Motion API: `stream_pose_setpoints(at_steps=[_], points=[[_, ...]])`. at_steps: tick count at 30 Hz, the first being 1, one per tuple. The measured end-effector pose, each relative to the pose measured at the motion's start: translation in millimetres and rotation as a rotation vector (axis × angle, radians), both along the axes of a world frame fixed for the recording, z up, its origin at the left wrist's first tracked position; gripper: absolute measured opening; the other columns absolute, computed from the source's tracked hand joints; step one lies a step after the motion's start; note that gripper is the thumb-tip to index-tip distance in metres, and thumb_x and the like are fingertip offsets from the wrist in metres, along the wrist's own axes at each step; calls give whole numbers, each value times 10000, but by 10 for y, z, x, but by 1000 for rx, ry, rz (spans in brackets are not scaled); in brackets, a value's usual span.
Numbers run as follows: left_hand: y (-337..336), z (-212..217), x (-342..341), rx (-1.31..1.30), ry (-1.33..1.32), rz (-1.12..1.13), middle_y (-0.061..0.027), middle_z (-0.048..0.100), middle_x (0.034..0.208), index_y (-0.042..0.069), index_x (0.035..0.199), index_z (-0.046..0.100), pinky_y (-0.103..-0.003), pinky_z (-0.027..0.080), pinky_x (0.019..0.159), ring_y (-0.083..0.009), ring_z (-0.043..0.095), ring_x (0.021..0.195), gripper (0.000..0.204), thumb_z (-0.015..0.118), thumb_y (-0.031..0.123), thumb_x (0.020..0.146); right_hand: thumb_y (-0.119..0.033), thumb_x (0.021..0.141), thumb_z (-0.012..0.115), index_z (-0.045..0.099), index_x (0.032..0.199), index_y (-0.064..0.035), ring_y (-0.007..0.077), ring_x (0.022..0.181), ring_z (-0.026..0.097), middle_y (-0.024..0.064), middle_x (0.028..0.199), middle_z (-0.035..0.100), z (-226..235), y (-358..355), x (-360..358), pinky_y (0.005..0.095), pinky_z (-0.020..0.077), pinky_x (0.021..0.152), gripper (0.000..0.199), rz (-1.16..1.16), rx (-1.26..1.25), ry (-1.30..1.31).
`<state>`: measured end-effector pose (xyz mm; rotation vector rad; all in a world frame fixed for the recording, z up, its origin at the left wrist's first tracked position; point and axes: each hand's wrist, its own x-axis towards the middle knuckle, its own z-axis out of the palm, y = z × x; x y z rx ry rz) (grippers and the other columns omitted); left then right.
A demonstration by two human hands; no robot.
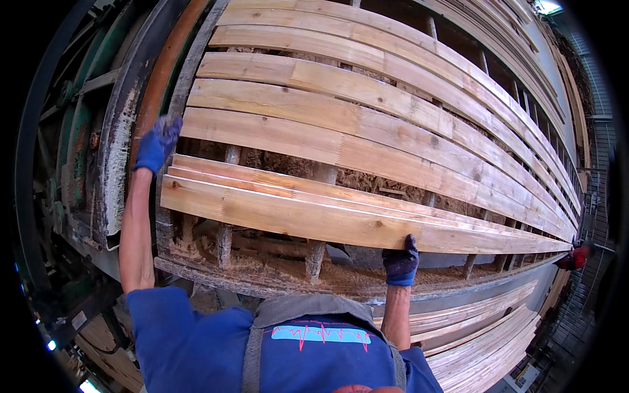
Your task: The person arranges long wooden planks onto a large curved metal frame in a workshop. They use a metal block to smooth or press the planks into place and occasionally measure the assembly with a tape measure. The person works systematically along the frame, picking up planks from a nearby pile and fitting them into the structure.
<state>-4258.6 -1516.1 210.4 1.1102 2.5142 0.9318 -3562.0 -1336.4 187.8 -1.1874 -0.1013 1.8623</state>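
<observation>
I stand at a slatted conveyor rack carrying long pale wooden boards. The nearest board lies along the front, with two thinner boards stacked just behind it. My left hand, in a blue glove, presses against the left ends of the boards near the machine frame. My right hand, in a dark blue glove, grips the lower front edge of the nearest board. More finger-jointed boards lie spaced apart farther up the rack.
A rusty green machine frame stands at the left. Sawdust covers the rack's front ledge. A stack of finished boards lies at the lower right. Another person's red-gloved hand holds the far end at the right.
</observation>
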Motion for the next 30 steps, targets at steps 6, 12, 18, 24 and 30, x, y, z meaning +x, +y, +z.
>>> stream_pose_setpoints(at_steps=[6, 12, 18, 24, 30], points=[[-170, 567, 884, -133, 3, 41, -242, 667, 1018, 0, 1105, 623, -402, 493, 818, -377, 654, 956, 440, 526, 413, 987, -194, 904, 670, 583, 1236, -65, 265, 1126, 614, 103, 1222, 646, 89, 122, -149, 451, 511, 964, 367, -65, 31, -24], [-111, 471, 1028, -101, -212, 278, -102, 684, 909, -21, 1010, 662, -309, 477, 755, -127, 571, 817, 344, 656, 316, 942, -191, 902, 676, 639, 1103, -106, 215, 956, 668, 55, 1055, 694, -5, 692, -307, 362, 560, 741, 221, 30, 55, -123], [662, 443, 606, 69, -260, 154, -64, 671, 1014, -20, 1097, 660, -285, 482, 803, -123, 586, 885, 382, 684, 318, 922, -114, 884, 681, 652, 1055, -92, 190, 934, 677, 55, 1025, 703, 99, 1501, -939, 310, 572, 803, 175, -73, 111, 20], [1528, 455, 22, 47, -130, 63, -113, 689, 963, -49, 1088, 663, -311, 496, 784, -156, 620, 854, 487, 696, 398, 897, -98, 864, 713, 625, 1117, -48, 222, 947, 676, 95, 1049, 691, -70, 2320, -1368, 357, 591, 831, 273, -115, 204, 25], [1597, 295, -109, -5, -15, -13, -172, 708, 1026, -42, 1146, 655, -341, 494, 832, -219, 661, 935, 535, 666, 437, 908, -121, 872, 715, 603, 1121, -32, 240, 913, 680, 100, 1014, 687, 17, 2296, -1403, 379, 605, 792, 287, -118, 261, -53]])
